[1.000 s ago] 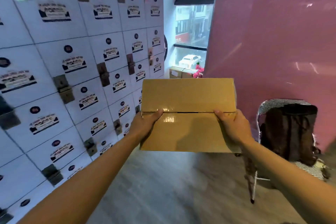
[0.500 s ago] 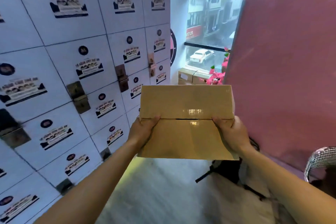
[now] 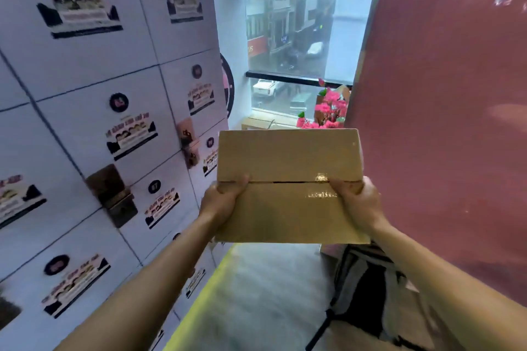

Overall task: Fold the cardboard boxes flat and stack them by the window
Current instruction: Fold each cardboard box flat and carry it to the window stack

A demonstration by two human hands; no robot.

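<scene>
Cardboard box (image 3: 289, 179): brown, closed, held out in front of us at mid-frame, its taped centre seam facing up; a glossy tape patch shines near the right of the seam; its underside is hidden from us.
Left hand (image 3: 221, 202): clamped on the box's left edge, thumb on top at the seam; its fingers are hidden under the box.
Right hand (image 3: 356, 201): clamped on the right edge likewise, thumb at the seam, fingers out of sight below.
Window (image 3: 296, 45): straight ahead beyond the box, its top cut off by the frame; street and vehicles outside are blurred.
Other boxes (image 3: 263, 121): low by the window, mostly hidden behind our held box; we cannot tell whether they are flat.
Pink flowers (image 3: 328, 111): just right of them, partly hidden.
Lockers (image 3: 85, 122): white, on the left; label text unreadable.
Pink wall (image 3: 442, 94): on the right; lettering smeared.
Backpack (image 3: 368, 293): on the floor, lower right, blurred.
</scene>
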